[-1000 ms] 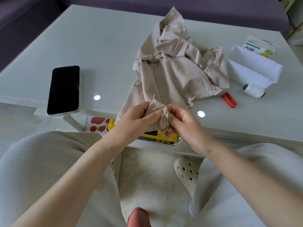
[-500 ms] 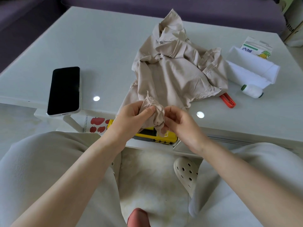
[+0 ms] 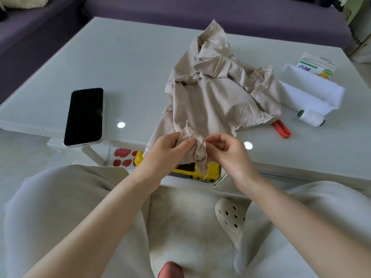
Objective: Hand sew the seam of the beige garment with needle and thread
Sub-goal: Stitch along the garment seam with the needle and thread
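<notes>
Pinching a corner

The garment [image 3: 210, 97] lies crumpled in the middle of the counter [image 3: 120, 67], and its near corner hangs over the front edge. The left hand [image 3: 168, 149] curls round that corner and squeezes it in a bunch. The right hand [image 3: 228, 153] has bent fingers and pinches the same bunch from the other side. A phone [image 3: 84, 116] lies to the left, a white spool [image 3: 311, 118] to the right

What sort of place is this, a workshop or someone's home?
Most likely a home living room: a low white table stands before a purple sofa, a phone lies on the table left of the beige garment, and a clog shows near the floor.
</notes>
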`<state>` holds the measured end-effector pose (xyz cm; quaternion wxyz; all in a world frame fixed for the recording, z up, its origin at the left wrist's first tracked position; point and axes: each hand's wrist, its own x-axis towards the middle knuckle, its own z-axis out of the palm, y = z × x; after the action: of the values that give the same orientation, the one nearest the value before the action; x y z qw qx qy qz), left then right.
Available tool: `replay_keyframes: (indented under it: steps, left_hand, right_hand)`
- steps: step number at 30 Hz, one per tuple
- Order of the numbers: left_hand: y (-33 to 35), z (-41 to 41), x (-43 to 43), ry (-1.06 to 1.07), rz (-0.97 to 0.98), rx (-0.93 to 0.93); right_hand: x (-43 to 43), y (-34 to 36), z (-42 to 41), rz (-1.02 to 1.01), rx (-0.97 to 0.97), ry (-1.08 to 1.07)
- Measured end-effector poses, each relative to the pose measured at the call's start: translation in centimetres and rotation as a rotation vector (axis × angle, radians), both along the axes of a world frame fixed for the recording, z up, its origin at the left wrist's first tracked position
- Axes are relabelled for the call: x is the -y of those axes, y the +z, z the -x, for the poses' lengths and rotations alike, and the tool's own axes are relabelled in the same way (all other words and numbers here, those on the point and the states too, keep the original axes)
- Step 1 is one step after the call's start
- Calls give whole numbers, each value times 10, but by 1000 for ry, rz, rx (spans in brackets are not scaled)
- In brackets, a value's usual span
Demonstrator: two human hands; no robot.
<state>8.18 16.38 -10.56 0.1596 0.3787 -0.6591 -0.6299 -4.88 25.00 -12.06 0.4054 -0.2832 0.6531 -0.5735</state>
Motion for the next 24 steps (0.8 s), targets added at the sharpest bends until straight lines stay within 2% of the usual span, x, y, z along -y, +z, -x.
replay_keyframes:
  steps: [3,9,14,19,21,24]
  left_hand:
    - [2,0,-1,-13,4,5]
    - [6,0,1,-22,-19,0]
    - [7,1,1,4,-24,-7]
    - [4,2,-1,-13,-6,13]
    - [3,2,-1,3,3,18]
    - [5,2,0,37,-14,8]
  right_hand:
    - [1,2,0,11,7,-46]
    - [1,5,-4,36,-20,32]
    - [2,4,-3,8,-118,53]
    - [-1,7,-3,73,-139,83]
    - [-2,4,-3,67,-209,73]
    - [-3,0,-2,92,-472,-24]
